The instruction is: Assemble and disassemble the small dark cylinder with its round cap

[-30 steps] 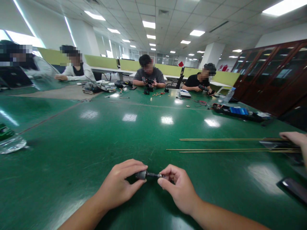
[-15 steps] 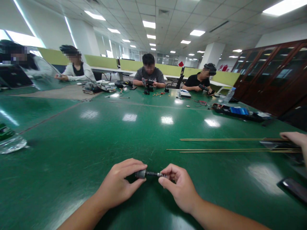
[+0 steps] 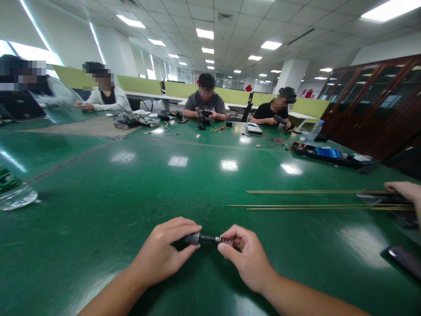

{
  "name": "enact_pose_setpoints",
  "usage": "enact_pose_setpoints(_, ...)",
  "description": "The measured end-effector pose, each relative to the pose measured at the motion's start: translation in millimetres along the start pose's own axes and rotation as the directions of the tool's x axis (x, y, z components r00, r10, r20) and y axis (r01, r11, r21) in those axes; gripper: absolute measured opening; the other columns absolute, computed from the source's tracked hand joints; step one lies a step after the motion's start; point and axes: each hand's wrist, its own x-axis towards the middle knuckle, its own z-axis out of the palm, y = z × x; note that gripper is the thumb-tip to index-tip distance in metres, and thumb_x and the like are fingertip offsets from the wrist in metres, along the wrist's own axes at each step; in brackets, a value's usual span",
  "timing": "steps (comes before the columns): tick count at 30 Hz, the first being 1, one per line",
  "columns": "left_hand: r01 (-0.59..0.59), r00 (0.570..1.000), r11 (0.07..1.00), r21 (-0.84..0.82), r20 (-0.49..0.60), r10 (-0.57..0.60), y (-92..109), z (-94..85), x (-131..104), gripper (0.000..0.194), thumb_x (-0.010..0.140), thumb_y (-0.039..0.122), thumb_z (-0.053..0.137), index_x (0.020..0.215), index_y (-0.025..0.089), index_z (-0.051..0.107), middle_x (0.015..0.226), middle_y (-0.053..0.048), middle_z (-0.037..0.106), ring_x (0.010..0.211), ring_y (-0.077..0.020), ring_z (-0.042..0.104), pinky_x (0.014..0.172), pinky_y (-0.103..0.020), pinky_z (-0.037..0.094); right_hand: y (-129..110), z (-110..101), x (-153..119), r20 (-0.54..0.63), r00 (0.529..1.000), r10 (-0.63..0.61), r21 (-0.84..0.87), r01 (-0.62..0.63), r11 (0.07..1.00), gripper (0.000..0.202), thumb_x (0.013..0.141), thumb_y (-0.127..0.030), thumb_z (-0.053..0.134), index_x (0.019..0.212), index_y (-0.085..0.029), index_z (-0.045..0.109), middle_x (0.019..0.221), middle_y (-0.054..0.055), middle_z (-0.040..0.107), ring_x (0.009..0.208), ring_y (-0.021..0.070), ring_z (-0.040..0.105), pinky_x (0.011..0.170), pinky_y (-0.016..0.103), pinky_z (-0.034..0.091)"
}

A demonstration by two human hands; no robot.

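Observation:
My left hand (image 3: pixel 173 245) is closed around a short dark cylinder with a thin black shaft (image 3: pixel 208 238) sticking out to the right. Its exact kind I cannot make out. At the shaft's far end, a small silvery metal tip (image 3: pixel 219 239) sits between the thumb and fingers of my right hand (image 3: pixel 245 250), which is pinched shut on it. Both hands are low over the green table (image 3: pixel 131 228), and the piece lies roughly level between them. My fingers partly cover both of its ends.
Long thin brass-coloured rods (image 3: pixel 296 205) lie at the right, beside another person's hand (image 3: pixel 406 191). A dark glossy object (image 3: pixel 403 259) rests near the right edge. On the left stands a clear bottle (image 3: pixel 18 197). A black tray (image 3: pixel 329 158) is further back, and several people sit across the table.

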Motion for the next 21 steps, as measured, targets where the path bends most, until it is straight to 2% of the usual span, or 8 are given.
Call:
enact_pose_setpoints(13,0.008,1.000,1.000,-0.001,0.003,-0.008,-2.1,-0.3,-0.4,0.036,0.084,0.016,0.069,0.117,0.029,0.068,0.110,-0.003,0.070,0.100,-0.0169,0.067,0.088,-0.029,0.056,-4.2,0.4,-1.6,0.000,1.000,0.003,0.004,-0.003,1.000,0.014,0.084,-0.027,0.072,0.087,-0.015,0.065,0.069,-0.001,0.059,0.064,0.0139,0.054,0.062,0.027,0.040)
enact_pose_setpoints(21,0.014,1.000,1.000,-0.009,0.003,-0.014,-1.4,-1.2,-0.4,0.034,0.084,0.016,0.069,0.116,0.028,0.068,0.110,-0.004,0.070,0.098,-0.0171,0.067,0.087,-0.029,0.056,1.3,-0.4,-0.2,-0.003,1.000,0.003,-0.014,-0.003,1.000,0.016,0.084,-0.028,0.072,0.088,-0.014,0.065,0.069,-0.001,0.059,0.064,0.0138,0.055,0.061,0.026,0.041)
